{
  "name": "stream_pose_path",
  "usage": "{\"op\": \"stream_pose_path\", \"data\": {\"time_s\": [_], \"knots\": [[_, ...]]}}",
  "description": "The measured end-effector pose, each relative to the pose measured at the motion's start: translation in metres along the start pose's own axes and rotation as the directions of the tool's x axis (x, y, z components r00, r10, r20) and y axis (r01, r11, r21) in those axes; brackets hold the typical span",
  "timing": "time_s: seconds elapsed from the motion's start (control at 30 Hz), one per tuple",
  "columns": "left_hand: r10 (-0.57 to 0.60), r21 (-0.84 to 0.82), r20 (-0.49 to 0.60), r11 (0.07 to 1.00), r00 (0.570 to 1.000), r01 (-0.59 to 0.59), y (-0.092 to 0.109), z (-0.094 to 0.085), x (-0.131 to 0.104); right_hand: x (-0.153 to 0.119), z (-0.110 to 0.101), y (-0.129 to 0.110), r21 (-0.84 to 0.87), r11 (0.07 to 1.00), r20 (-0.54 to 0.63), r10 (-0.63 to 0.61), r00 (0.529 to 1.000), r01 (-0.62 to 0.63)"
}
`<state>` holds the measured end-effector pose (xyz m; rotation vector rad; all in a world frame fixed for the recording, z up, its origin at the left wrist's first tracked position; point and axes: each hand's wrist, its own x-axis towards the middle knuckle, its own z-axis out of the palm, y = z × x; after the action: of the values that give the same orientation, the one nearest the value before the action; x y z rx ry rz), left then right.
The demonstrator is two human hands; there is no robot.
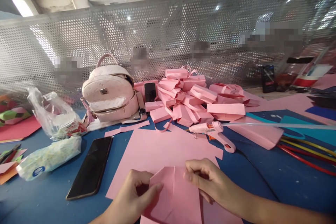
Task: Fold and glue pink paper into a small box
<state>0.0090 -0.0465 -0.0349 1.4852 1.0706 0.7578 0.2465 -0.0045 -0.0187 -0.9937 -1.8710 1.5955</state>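
Between my two hands is a folded piece of pink paper [174, 192], with a crease down its middle and a slanted top left corner. My left hand [139, 190] grips its left edge, thumb on the front face. At the upper right edge, my right hand [207, 178] pinches the paper between thumb and curled fingers. Beneath lies a larger pink sheet [154, 147] on the blue table. Beyond it a pink and white glue gun [214, 133] rests on its side, near a heap of folded pink paper pieces [183, 94].
A black phone [90, 168], a tissue pack [52, 157] and a clear plastic bag [49, 112] lie on the left. A pale pink backpack [111, 92] stands behind. The glue gun's cord [258, 173] runs right, near red and yellow strips [309, 150]. A perforated metal screen [162, 35] closes the back.
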Motion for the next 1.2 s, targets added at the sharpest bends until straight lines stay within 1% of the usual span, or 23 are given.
{"op": "stream_pose_path", "data": {"time_s": [0.13, 0.23, 0.43, 0.5, 0.63, 0.73, 0.83, 0.97, 1.1, 1.2], "knots": [[0.009, 0.035, 0.025, 0.999, 1.0, -0.01, 0.003, -0.002, 0.001, 0.001, -0.001, -0.002, -0.107, 0.993, 0.027, -0.044, 0.999, 0.046], [0.019, 0.079, 0.036, 0.997, 0.999, -0.021, 0.008, -0.003, 0.002, 0.0, -0.002, -0.004, -0.147, 0.985, 0.063, -0.082, 0.995, 0.09], [0.095, 0.128, 0.035, 0.987, 0.995, -0.098, 0.014, -0.002, 0.0, -0.003, -0.003, -0.005, -0.183, 0.98, 0.107, -0.06, 0.992, 0.079], [0.112, 0.124, 0.032, 0.986, 0.993, -0.115, 0.013, -0.001, -0.002, -0.003, -0.003, -0.007, -0.194, 0.978, 0.118, -0.06, 0.991, 0.083], [0.144, 0.094, -0.012, 0.985, 0.99, -0.142, 0.01, 0.0, -0.003, -0.003, -0.002, -0.01, -0.201, 0.977, 0.125, -0.043, 0.991, 0.067], [0.129, 0.093, -0.003, 0.987, 0.992, -0.128, 0.009, 0.0, -0.005, -0.002, -0.002, -0.009, -0.207, 0.977, 0.136, -0.026, 0.99, 0.054], [0.135, 0.103, -0.004, 0.986, 0.991, -0.134, 0.006, -0.001, -0.005, -0.002, -0.002, -0.008, -0.244, 0.966, 0.15, -0.051, 0.987, 0.087], [0.189, 0.109, -0.014, 0.976, 0.982, -0.187, 0.002, 0.0, -0.003, -0.001, -0.002, -0.006, -0.273, 0.955, 0.195, -0.061, 0.979, 0.114], [0.25, 0.114, 0.003, 0.962, 0.968, -0.249, 0.001, 0.0, 0.0, -0.002, -0.002, -0.004, -0.289, 0.95, 0.206, -0.059, 0.977, 0.118], [0.305, 0.119, 0.016, 0.945, 0.952, -0.305, 0.002, 0.0, 0.0, -0.003, -0.002, -0.003, -0.336, 0.93, 0.211, -0.078, 0.974, 0.147]]}}
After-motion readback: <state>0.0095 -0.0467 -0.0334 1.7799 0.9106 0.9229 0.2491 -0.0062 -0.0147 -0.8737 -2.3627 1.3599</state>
